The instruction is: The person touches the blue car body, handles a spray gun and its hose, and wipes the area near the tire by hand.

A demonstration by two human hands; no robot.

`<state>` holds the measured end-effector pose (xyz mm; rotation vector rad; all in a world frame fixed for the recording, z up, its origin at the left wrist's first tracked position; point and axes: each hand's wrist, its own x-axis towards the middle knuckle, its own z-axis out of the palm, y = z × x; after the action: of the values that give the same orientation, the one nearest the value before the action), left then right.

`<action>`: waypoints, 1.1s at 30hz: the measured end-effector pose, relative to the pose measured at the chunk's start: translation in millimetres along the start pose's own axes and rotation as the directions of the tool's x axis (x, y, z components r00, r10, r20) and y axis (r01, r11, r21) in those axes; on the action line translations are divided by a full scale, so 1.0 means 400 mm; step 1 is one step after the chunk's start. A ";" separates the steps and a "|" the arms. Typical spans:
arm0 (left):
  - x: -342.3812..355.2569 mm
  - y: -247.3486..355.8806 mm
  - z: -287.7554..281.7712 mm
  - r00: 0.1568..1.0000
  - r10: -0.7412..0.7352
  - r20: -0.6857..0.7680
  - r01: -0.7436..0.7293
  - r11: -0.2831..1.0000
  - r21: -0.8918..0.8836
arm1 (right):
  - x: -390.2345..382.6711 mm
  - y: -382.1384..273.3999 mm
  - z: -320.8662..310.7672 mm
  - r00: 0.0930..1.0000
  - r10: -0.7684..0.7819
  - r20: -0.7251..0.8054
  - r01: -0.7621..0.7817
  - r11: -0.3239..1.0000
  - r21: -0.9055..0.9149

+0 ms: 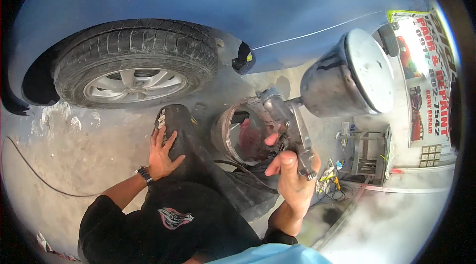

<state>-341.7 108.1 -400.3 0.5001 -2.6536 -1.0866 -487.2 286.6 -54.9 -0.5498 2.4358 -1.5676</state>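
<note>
My right hand (296, 187) grips a paint spray gun (299, 137), raised to the right of my knees. On top of the gun sits a scuffed grey paint cup (321, 83) with a white lid (371, 71), tilted to the right. Some of the fingers are hidden behind the gun's body. My left hand (161, 157) lies on my dark-trousered knee, its fingers spread and holding nothing. Beyond the knees stands a blue-grey car body (238, 1), with a dusty tyre (136, 40) on a silver wheel rim (134, 84).
Between my knee and the gun is a paint-stained bucket (224, 132), with reddish stains inside. A dark hose (248, 172) passes beside it. Another thin hose (42, 180) lies on the left floor. At the right are a metal stand (368, 155), scattered litter (328, 177) and a wall banner (421, 80).
</note>
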 end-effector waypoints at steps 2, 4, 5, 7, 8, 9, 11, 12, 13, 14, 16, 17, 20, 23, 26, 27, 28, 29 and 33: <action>0.003 -0.013 0.002 1.000 0.019 -0.014 -0.020 0.999 -0.032 | 0.000 -0.010 0.003 0.999 0.042 -0.005 -0.042 0.999 0.035; 0.004 -0.020 0.002 1.000 0.029 0.005 -0.028 0.999 -0.025 | 0.003 -0.006 -0.006 0.998 -0.053 -0.039 0.051 0.997 -0.053; 0.007 -0.023 -0.002 0.999 0.034 0.012 -0.033 0.999 -0.019 | 0.004 -0.004 -0.012 0.993 -0.103 -0.052 0.098 0.991 -0.095; 0.019 -0.012 -0.028 0.998 0.045 0.038 -0.047 0.998 0.037 | -0.001 -0.014 -0.019 0.966 -0.135 -0.222 0.116 0.988 -0.099; 0.029 0.004 -0.046 0.997 0.055 0.057 -0.058 0.997 0.059 | -0.007 -0.020 -0.026 0.948 -0.153 -0.278 0.129 0.986 -0.103; 0.054 0.017 -0.066 0.997 0.072 0.042 -0.068 0.993 -0.096 | -0.010 -0.027 -0.030 0.927 -0.172 -0.333 0.144 0.984 -0.108; 0.133 0.044 -0.145 0.997 0.079 0.002 -0.072 0.924 -0.377 | -0.011 -0.024 -0.011 0.902 -0.181 -0.393 0.129 0.979 -0.155; 0.173 0.112 -0.227 0.961 0.153 -0.230 -0.215 0.937 -0.276 | -0.016 -0.004 0.001 0.906 -0.152 -0.396 0.111 0.986 -0.123; 0.198 0.121 -0.288 0.919 0.225 -0.323 -0.303 0.928 -0.216 | -0.021 0.014 0.016 0.909 -0.120 -0.398 0.093 0.992 -0.088; 0.222 0.129 -0.334 0.864 0.300 -0.404 -0.387 0.910 -0.152 | -0.024 0.031 0.039 0.911 -0.087 -0.404 0.065 0.996 -0.066; 0.280 0.133 -0.415 0.722 0.432 -0.540 -0.506 0.862 0.012 | -0.035 0.057 0.121 0.929 -0.023 -0.369 0.032 0.999 0.019; 0.314 0.130 -0.449 0.640 0.489 -0.592 -0.540 0.835 0.106 | -0.036 0.075 0.157 0.944 -0.004 -0.330 0.021 0.999 0.048; 0.434 0.133 -0.475 0.584 0.531 -0.614 -0.340 0.847 0.409 | -0.051 0.132 0.249 0.961 0.034 -0.273 0.005 0.990 0.142; 0.465 0.138 -0.460 0.692 0.456 -0.560 -0.090 0.824 0.560 | -0.047 0.164 0.313 0.970 0.084 -0.227 -0.035 0.977 0.212; 0.465 0.129 -0.458 0.734 0.425 -0.530 -0.119 0.849 0.515 | -0.038 0.158 0.343 0.964 0.054 -0.261 -0.007 0.984 0.179; 0.466 0.132 -0.454 0.740 0.415 -0.530 -0.103 0.848 0.520 | -0.036 0.154 0.349 0.961 0.044 -0.271 0.002 0.986 0.168; 0.468 0.135 -0.451 0.743 0.405 -0.533 -0.089 0.849 0.521 | -0.034 0.153 0.353 0.957 0.018 -0.289 0.049 0.974 0.222; 0.469 0.134 -0.451 0.737 0.410 -0.537 -0.089 0.847 0.524 | -0.032 0.155 0.357 0.951 -0.008 -0.308 0.097 0.957 0.275; 0.468 0.136 -0.455 0.741 0.404 -0.537 -0.089 0.851 0.518 | -0.029 0.145 0.361 0.929 0.039 -0.368 0.073 0.955 0.286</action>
<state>-464.1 -44.6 -219.1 0.4551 -2.2348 -0.1206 -437.1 192.6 -168.8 -0.2373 2.3698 -2.1639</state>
